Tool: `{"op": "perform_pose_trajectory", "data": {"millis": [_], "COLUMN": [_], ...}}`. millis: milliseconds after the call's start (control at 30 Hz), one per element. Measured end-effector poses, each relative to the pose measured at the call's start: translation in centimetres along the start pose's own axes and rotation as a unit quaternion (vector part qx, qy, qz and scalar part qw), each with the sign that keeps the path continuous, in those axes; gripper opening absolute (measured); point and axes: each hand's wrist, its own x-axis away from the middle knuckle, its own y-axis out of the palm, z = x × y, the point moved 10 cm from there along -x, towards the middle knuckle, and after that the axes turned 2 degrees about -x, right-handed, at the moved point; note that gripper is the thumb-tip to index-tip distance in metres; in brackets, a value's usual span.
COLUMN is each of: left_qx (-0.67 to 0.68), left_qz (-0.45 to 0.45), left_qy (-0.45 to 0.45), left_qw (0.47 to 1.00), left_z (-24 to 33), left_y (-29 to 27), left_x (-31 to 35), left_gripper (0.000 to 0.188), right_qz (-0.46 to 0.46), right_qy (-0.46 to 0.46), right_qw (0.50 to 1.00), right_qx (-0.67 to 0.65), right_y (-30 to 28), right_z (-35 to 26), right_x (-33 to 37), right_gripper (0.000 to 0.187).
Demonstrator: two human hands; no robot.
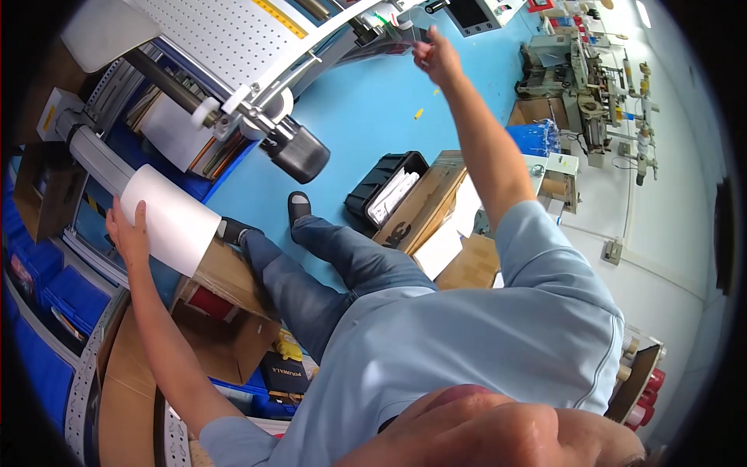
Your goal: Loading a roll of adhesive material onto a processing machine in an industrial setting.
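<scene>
A large white roll (167, 214), seemingly of paper or film, sits on a grey bar at the lower left of the machine. My left hand (131, 236) lies against its left side, thumb and fingers apart. My right arm reaches far forward to the machine's far end. There my right hand (440, 62) is closed, fingers curled beside a thin, clear strip or sheet; whatever they pinch is too small to make out. Close to that hand is a control box with a dark screen (469, 13).
A black-ended roller (299, 150) juts out from the white perforated machine table (214, 35). Cardboard boxes (424, 194) and a black crate (387, 187) stand on the blue floor right of my legs. An open carton (222, 335) is under the roll. Blue bins (74, 300) line the left.
</scene>
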Motion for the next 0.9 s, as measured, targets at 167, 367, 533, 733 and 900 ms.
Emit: {"op": "perform_pose_trajectory", "data": {"millis": [167,367,533,733,900], "left_qx": [-0.033,0.048,0.082,0.143,0.232], "left_qz": [0.084,0.127,0.097,0.089,0.071], "left_qy": [-0.110,-0.185,-0.222,-0.266,-0.315], "left_qw": [0.990,0.973,0.967,0.949,0.917], "left_z": [0.3,-0.7,-0.6,-0.4,-4.0], "left_y": [-2.0,-0.1,0.2,0.6,2.7], "left_x": [1.9,3.8,4.8,6.1,7.2], "left_gripper": [0.083,0.076,0.072,0.079,0.079], "right_qz": [0.009,0.013,0.044,0.062,0.081], "right_qy": [0.086,-0.010,0.038,0.090,-0.014], "right_qw": [0.989,0.998,0.998,0.990,0.995], "right_qx": [0.124,0.064,0.036,0.094,0.048], "right_y": [2.4,2.7,2.2,1.9,1.9], "right_z": [-1.7,-2.4,-1.9,-1.1,-2.6], "right_x": [-2.3,-2.9,-1.9,-3.3,-4.0], "right_gripper": [0.038,0.006,0.015,0.019,0.013]}}
